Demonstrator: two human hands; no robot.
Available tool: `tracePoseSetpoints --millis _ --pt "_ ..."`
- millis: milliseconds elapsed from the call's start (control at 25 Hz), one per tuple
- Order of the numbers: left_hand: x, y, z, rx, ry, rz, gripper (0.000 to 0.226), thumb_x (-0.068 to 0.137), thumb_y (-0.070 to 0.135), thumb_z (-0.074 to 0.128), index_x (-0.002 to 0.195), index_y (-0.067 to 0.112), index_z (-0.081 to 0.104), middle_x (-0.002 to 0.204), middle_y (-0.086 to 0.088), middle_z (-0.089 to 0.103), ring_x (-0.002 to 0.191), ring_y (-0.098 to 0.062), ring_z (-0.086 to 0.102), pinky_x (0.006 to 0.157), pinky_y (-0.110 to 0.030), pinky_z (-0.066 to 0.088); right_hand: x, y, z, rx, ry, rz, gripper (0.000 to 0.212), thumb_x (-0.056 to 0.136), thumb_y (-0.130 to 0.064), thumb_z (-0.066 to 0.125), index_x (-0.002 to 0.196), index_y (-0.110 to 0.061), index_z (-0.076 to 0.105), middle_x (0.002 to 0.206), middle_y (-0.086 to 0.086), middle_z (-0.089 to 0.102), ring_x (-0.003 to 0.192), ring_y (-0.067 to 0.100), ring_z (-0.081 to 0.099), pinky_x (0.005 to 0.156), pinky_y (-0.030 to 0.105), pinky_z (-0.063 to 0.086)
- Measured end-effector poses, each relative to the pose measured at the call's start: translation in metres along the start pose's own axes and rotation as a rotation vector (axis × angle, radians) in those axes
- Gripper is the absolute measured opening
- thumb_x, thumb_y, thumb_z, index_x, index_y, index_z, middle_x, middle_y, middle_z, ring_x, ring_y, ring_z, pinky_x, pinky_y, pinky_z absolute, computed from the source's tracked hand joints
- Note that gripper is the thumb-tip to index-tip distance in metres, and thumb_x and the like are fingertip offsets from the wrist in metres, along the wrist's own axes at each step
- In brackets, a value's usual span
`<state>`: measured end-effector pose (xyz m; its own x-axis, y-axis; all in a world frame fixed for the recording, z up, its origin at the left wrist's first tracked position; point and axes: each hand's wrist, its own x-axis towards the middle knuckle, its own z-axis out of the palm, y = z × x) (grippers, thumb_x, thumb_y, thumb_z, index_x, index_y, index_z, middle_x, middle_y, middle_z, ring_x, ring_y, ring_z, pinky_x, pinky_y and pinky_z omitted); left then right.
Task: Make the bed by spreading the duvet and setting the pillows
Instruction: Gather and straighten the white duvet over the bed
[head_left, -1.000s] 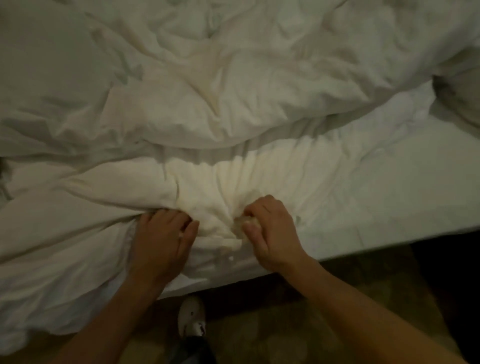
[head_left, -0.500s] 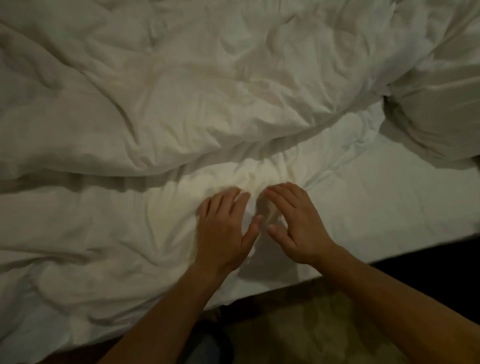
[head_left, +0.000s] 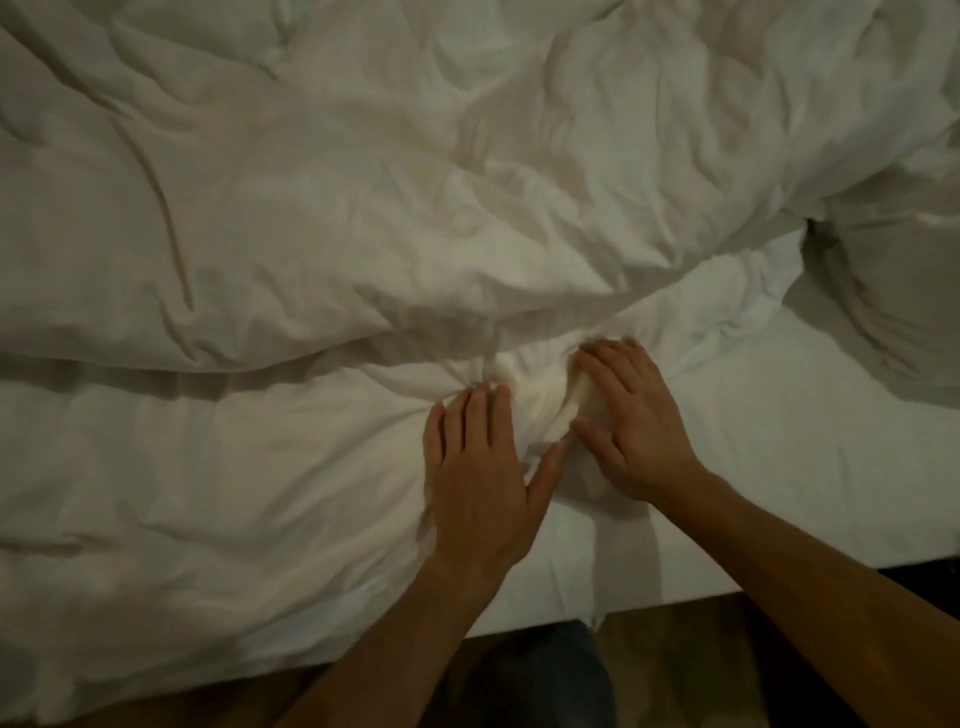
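Note:
A rumpled white duvet (head_left: 389, 182) covers most of the bed, folded back so that a thick upper layer lies over a flatter lower layer near the bed's front edge. My left hand (head_left: 480, 473) lies flat on the lower layer, fingers straight and close together. My right hand (head_left: 631, 421) presses down beside it with fingers spread, and a small bunch of white fabric (head_left: 540, 400) is gathered between the two hands. A white pillow (head_left: 898, 291) lies at the right, partly under the duvet's edge.
The white bed sheet (head_left: 779, 467) shows at the right, running to the mattress edge. Below the bed's edge is dim patterned floor (head_left: 701, 665) and a dark trouser leg (head_left: 545, 675) close to the bed.
One second ago both hands gripped bunched fabric at the bed's edge. They have since opened and slid farther onto the bed, pressing the fabric flat. The view has shifted to the right.

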<state>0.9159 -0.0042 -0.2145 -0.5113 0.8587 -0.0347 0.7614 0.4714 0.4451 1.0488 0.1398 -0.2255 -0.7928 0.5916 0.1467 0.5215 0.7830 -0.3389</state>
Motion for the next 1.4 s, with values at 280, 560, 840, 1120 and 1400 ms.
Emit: tracePoseSetpoints --millis 280,560,840,1120,1400 --pt "0.028 0.057 0.026 -0.032 0.077 -0.090 0.069 0.099 0.059 0.023 0.141 0.010 0.045 0.141 -0.011 0.048 0.129 -0.028 0.043 0.110 -0.051 0.033 0.026 0.052 -0.012 0.023 0.023 -0.119 0.083 0.098 -0.066 0.027 0.136 0.003 0.055 0.141 0.020 0.054 0.137 0.034 0.044 0.117 0.056 0.026" --pt "0.062 0.058 0.072 0.103 0.164 -0.123 0.060 0.098 0.056 0.023 0.107 0.013 0.063 0.105 -0.005 0.064 0.100 -0.027 0.051 0.089 -0.046 0.036 0.054 0.111 0.000 0.006 0.094 -0.231 0.076 0.099 -0.063 0.027 0.104 -0.001 0.071 0.107 0.013 0.067 0.101 0.032 0.058 0.099 0.046 0.039" --pt "0.082 0.056 0.088 0.132 0.375 -0.164 0.060 0.103 0.046 0.026 0.065 0.017 0.063 0.066 -0.001 0.064 0.076 -0.028 0.060 0.078 -0.041 0.038 0.080 0.122 0.001 0.126 0.083 -0.257 0.068 0.104 -0.051 0.028 0.056 -0.016 0.061 0.052 0.000 0.057 0.048 0.022 0.053 0.059 0.026 0.025" --pt "0.074 0.059 0.087 -0.013 0.532 -0.127 0.070 0.105 0.046 0.028 0.048 0.015 0.054 0.048 -0.002 0.058 0.048 -0.024 0.054 0.071 -0.036 0.035 0.047 0.111 -0.015 0.228 -0.090 -0.260 0.074 0.104 -0.056 0.013 0.052 -0.015 0.047 0.046 -0.004 0.044 0.040 0.013 0.041 0.046 0.023 0.022" --pt "0.034 0.081 0.087 0.009 0.467 -0.004 0.071 0.103 0.049 0.032 0.045 0.013 0.052 0.045 -0.006 0.054 0.045 -0.025 0.046 0.068 -0.035 0.030 -0.018 0.109 -0.032 0.328 -0.126 -0.186 0.059 0.101 -0.063 0.015 0.060 -0.028 0.038 0.053 -0.014 0.036 0.043 0.008 0.034 0.044 0.026 0.033"
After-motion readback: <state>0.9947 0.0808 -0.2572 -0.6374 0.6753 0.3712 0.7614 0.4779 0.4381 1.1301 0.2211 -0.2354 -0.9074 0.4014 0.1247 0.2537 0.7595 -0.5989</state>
